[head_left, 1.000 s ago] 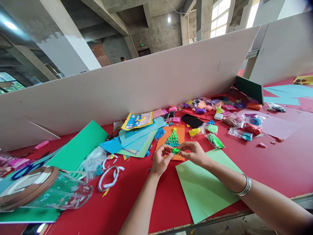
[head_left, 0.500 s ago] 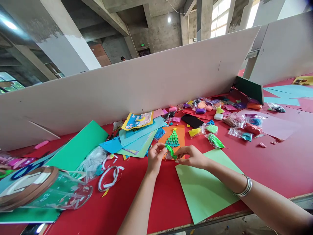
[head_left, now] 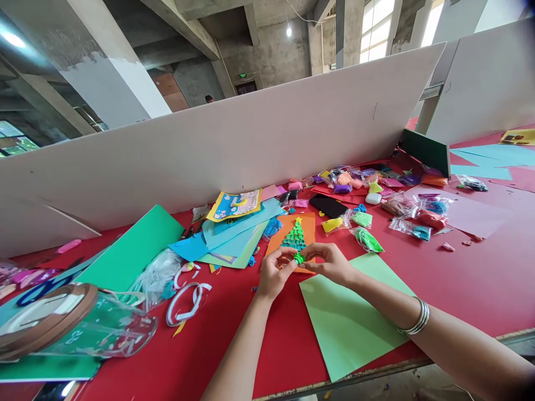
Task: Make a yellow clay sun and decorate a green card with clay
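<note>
Bright green modelling clay (head_left: 299,257) is pinched between the fingertips of my left hand (head_left: 276,271) and my right hand (head_left: 330,263). It is bunched into a small lump. Just beyond my fingers lies an orange card (head_left: 308,224) with a Christmas tree (head_left: 295,238) in green and teal pieces, topped by a yellow star (head_left: 298,220). My hands cover the lower part of the card. Beneath my right wrist, a light green paper sheet (head_left: 351,317) lies on the red table (head_left: 288,345).
Left of my hands are stacked coloured papers (head_left: 246,245), a white paper strip loop (head_left: 184,309) and a clear jar (head_left: 112,328) on its side. To the right lie a black phone (head_left: 329,206), bagged clay (head_left: 368,240) and a white case (head_left: 373,198). A white partition (head_left: 251,145) stands behind.
The green clay was stretched in strands between my hands and is now gathered into a compact lump. My hands have drawn closer together, the left one moving right.
</note>
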`<state>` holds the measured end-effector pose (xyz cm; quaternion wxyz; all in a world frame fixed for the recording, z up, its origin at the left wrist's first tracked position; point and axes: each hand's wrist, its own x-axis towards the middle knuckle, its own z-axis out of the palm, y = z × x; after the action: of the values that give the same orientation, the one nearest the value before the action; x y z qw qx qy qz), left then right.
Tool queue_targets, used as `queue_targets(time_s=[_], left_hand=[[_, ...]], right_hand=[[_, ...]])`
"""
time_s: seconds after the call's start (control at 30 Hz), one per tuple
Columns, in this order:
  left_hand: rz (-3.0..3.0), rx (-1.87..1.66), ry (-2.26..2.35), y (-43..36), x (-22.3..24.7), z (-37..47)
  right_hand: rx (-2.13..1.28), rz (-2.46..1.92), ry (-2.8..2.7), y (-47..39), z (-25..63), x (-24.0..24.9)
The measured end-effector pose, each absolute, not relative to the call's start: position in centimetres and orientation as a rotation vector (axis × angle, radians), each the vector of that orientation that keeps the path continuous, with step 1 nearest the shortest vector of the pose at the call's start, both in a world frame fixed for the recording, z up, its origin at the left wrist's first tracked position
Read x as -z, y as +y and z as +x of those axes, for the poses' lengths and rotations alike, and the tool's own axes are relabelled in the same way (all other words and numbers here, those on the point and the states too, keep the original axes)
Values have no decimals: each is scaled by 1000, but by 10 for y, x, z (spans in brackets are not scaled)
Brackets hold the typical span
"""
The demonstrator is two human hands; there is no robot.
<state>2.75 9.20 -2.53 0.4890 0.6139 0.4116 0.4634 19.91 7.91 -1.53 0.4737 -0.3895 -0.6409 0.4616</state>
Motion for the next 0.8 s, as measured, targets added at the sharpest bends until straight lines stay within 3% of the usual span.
queue_targets(time_s=[0.33, 0.6, 0.8], left_hand=[[1639, -1242, 1165, 92, 18, 28], [1546, -1466, 1379, 96, 22, 29], [1472, -1319, 1183, 90, 21, 31]], right_hand=[[-905, -1092, -1507, 73, 197, 10], [-1083, -1051, -1830, 77, 201, 12], [-1017, -1073, -1671, 78, 200, 12]])
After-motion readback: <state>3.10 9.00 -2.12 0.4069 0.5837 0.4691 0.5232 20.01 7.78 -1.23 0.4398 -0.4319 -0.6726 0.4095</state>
